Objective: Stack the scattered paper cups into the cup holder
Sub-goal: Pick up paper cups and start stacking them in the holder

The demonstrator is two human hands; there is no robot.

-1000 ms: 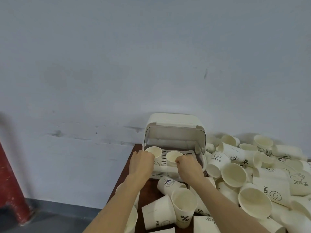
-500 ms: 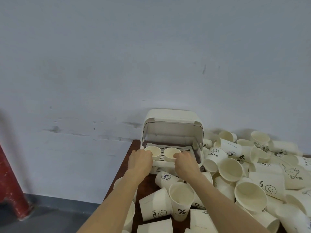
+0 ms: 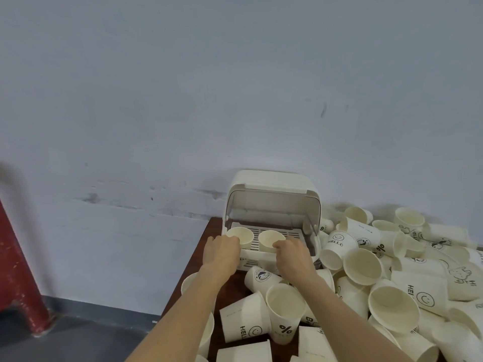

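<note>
Both hands, left hand (image 3: pixel 222 253) and right hand (image 3: pixel 292 257), curled on two upright cups (image 3: pixel 240 235) on the holder (image 3: pixel 271 202) tray at lower centre, barely shifted from a second ago, placement unfinished, pile of loose cups (image 3: pixel 392 270) right on the worktop (image 3: pixel 203 246).

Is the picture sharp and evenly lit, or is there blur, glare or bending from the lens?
Head view: soft, even light, no glare; faint shadows behind the cream plastic cup holder and the white paper cups; both hands slightly soft; wide-angle lens bends the edges.
</note>
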